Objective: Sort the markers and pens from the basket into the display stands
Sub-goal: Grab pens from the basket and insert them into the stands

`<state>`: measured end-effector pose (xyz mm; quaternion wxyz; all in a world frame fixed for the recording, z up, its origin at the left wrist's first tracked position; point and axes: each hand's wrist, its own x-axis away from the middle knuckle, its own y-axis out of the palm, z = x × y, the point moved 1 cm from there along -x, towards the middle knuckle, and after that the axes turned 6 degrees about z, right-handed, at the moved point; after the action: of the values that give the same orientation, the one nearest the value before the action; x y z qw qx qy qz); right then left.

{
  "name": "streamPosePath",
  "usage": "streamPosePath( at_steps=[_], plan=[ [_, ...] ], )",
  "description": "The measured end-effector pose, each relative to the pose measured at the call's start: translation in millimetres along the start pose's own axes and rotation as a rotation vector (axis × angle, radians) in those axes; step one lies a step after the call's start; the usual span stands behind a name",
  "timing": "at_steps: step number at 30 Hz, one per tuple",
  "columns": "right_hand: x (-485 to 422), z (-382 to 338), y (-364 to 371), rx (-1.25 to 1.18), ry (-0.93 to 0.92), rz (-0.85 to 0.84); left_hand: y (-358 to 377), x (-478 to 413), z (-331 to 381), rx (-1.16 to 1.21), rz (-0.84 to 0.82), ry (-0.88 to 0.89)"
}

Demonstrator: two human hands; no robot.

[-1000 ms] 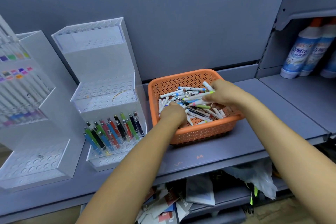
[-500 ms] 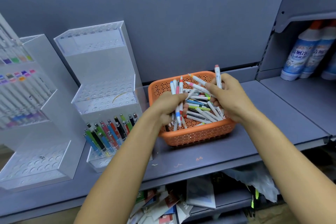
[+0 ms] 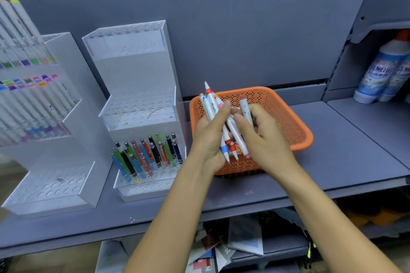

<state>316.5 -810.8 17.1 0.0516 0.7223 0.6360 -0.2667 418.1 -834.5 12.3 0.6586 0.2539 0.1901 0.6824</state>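
My left hand (image 3: 209,139) and right hand (image 3: 264,139) both grip white colour-capped plastic markers (image 3: 209,105), just lifted from the orange perforated plastic basket (image 3: 290,124) mid-frame, so slotting's probably next.

Shown on the shelf: one orange basket (image 3: 277,104); two display stands, the left stand (image 3: 66,57) and the middle stand (image 3: 137,73); two hands, the left hand (image 3: 210,137) and the right hand (image 3: 264,139). Four markers (image 3: 209,104) can be made out held between them. Pens (image 3: 146,155) in the middle stand's lowest tier: over a dozen, too crowded for an exact count. Bottles (image 3: 377,73): two.
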Motion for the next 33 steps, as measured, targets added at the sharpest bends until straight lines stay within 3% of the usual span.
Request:
streamPosePath(
  at_steps=[4, 8, 13, 17, 23, 33],
  plan=[
    [4, -3, 10, -0.103, 0.083, -0.026, -10, 7, 11, 0.111, 0.121, 0.015],
    [10, -11, 20, -0.247, 0.172, -0.021, -29, 19, 29, 0.207, 0.097, 0.055],
    [20, -34, 50, -0.226, -0.035, -0.170, -53, 45, 57, 0.308, 0.040, 0.076],
    [26, -44, 84, -0.382, -0.019, -0.214, -84, 56, 81, 0.251, 0.097, 0.166],
    [26, -69, 140, -0.419, -0.045, -0.248, -142, 68, 117, 0.266, 0.183, 0.191],
    [21, -104, 235, -0.290, -0.290, -0.146, -231, 85, 169, 0.414, 0.431, 0.191]
  ],
)
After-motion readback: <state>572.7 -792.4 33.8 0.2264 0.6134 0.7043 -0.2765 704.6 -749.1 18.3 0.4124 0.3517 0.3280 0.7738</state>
